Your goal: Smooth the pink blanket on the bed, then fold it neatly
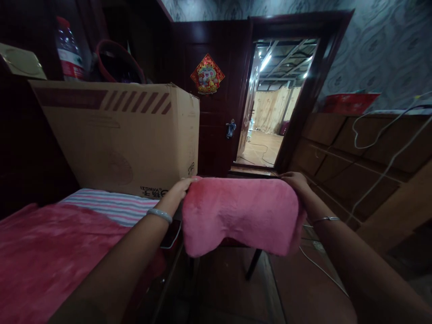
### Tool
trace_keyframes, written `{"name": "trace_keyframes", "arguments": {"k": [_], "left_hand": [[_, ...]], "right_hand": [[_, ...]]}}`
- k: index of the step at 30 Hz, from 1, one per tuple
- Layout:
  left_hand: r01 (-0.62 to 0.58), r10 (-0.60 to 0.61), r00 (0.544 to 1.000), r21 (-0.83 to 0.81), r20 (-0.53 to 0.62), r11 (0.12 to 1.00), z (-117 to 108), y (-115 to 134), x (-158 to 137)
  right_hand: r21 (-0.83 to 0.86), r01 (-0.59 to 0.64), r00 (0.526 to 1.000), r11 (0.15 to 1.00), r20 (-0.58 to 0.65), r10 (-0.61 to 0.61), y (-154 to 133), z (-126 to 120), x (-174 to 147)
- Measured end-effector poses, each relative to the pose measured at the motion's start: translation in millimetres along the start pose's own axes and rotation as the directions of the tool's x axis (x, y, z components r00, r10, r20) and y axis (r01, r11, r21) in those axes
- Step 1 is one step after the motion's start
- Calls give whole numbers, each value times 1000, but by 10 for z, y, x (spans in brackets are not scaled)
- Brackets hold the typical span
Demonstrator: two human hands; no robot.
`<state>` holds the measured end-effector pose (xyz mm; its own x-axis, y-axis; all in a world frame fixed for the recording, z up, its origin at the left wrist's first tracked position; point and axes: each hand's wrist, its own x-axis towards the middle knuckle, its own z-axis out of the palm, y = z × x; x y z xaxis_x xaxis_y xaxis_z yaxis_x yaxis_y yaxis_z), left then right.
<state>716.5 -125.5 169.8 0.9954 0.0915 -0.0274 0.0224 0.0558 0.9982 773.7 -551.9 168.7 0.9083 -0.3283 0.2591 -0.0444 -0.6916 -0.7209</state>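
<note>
A pink plush cloth (239,207) is stretched between my hands, its lower edge curving up in the middle. My left hand (185,185) grips its upper left corner, with the fingertips mostly hidden. At the upper right corner my right hand (294,181) is closed on the cloth, its fingers partly behind it. Dark legs of a stool (254,264) show under the cloth; whether the cloth rests on the stool I cannot tell. I wear a bracelet on each wrist.
A large cardboard box (135,135) stands on the bed at left, beside a red blanket (60,252) and striped sheet (111,204). A phone (172,234) lies at the bed's edge. Wooden drawers (361,166) with hanging white cables stand right. Ahead is an open doorway (270,112).
</note>
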Motion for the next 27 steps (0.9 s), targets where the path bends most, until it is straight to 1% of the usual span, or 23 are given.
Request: {"name": "trace_keyframes", "arguments": {"k": [2,3,4,5,6,7,8,9,10,11,12,13,14,15,16,17,18,19,21,23,25,27], "left_hand": [[21,-18,999,48,-45,999,-32,35,61],[7,-1,996,69,-88,998,-48,69,68],[-20,31,990,79,-139,997,-52,113,59],[-72,89,980,99,-180,993,-39,161,33],[-156,182,964,141,-196,978,-2,212,-8],[-269,307,936,211,-174,940,58,259,-61],[-398,445,889,306,-103,865,140,298,-123],[-522,566,824,410,18,748,237,323,-190],[-620,633,755,504,172,602,342,332,-257],[-676,628,706,575,327,460,444,322,-320],[-689,563,697,632,445,354,536,295,-374],[-672,466,718,687,516,275,611,253,-417],[-638,373,753,740,542,213,666,201,-448],[-598,305,787,785,536,162,701,146,-466],[-561,272,812,820,516,118,719,94,-475],[-535,271,824,841,498,81,722,48,-476],[-524,289,823,850,490,50,715,11,-474],[-528,311,812,849,494,28,704,-17,-471],[-545,357,783,838,509,-1,679,-50,-473],[-553,396,760,833,516,-22,658,-73,-493],[-536,427,754,843,499,-39,625,-107,-537],[-512,434,761,857,482,-54,548,-162,-609]], "right_hand": [[-143,6,1000,990,-9,-7,-7,-35,-50],[-230,16,1000,973,-19,-21,-41,-60,-85],[-309,46,997,950,-38,-60,-101,-81,-135],[-371,101,989,923,-65,-134,-185,-93,-201],[-411,186,966,893,-90,-243,-292,-91,-286],[-429,300,921,852,-100,-375,-415,-70,-388],[-427,433,854,794,-88,-513,-546,-30,-505],[-410,561,775,719,-47,-631,-674,27,-630],[-380,668,698,639,22,-716,-789,98,-757],[-344,745,636,572,108,-764,-882,177,-876],[-309,791,596,528,197,-778,-949,256,-981],[-283,810,581,513,278,-765,-988,329,-1066],[-271,809,588,522,338,-735,-1002,391,-1127],[-269,796,605,542,377,-702,-998,438,-1165],[-269,782,622,563,396,-675,-981,470,-1182],[-267,772,634,577,403,-661,-960,488,-1183],[-259,768,637,586,401,-658,-940,494,-1175],[-248,768,637,591,395,-662,-924,492,-1163],[-235,768,637,596,376,-673,-914,478,-1146],[-239,757,651,608,356,-670,-926,472,-1146],[-246,740,670,626,353,-653,-941,481,-1159],[-248,718,691,650,358,-627,-935,500,-1170]]}}
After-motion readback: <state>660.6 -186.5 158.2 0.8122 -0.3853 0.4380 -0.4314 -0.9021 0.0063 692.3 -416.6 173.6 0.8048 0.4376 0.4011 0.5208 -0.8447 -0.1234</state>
